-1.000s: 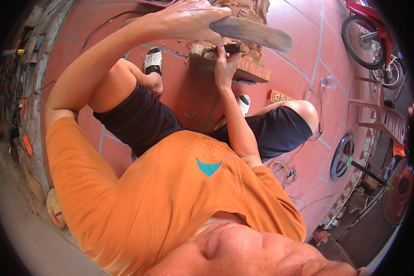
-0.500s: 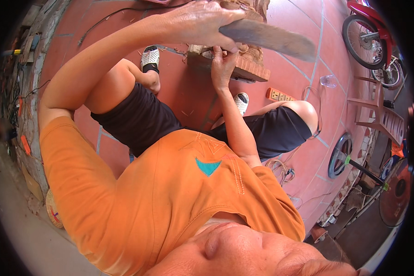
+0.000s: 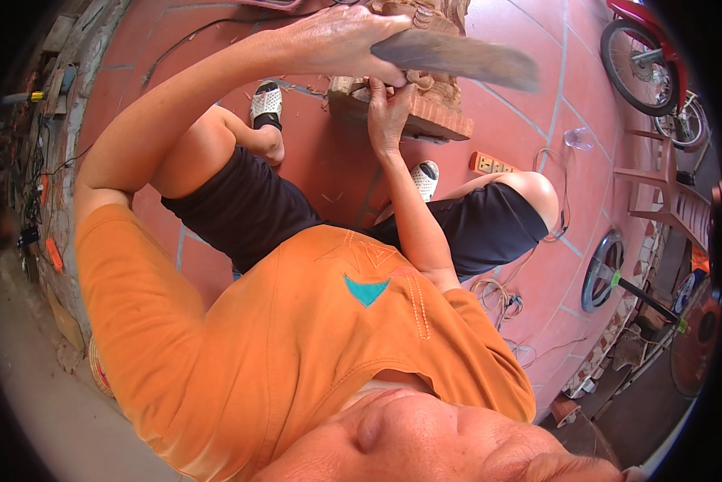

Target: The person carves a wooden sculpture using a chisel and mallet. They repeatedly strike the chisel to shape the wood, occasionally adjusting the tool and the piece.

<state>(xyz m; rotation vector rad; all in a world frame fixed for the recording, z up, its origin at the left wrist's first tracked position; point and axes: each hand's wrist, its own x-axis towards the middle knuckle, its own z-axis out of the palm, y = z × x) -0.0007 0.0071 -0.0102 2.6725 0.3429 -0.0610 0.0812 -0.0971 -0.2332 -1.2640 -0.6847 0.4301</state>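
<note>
My left hand (image 3: 354, 38) is closed round one end of a flat wooden club (image 3: 461, 58), dark and blurred by motion. The club reaches out to the right above a carved brown wood piece (image 3: 440, 95). Just below the club, my right hand (image 3: 390, 119) is closed at the near side of the carving, fingers bent and thumb up. What those fingers grip is hidden. The carving has rounded relief on top and a thick, flat-sided base.
Wood chips dot the red tiled floor (image 3: 313, 181). Right of the carving are an orange power strip (image 3: 489, 164), a clear plastic cup (image 3: 578, 139) and a coiled cable (image 3: 497, 301). Farther right stand a red motorbike (image 3: 642, 56), a plastic chair (image 3: 666, 181) and a round-based stand (image 3: 602, 271).
My left hand and the club have shifted slightly up and to the left. My right hand stays almost in place against the carving.
</note>
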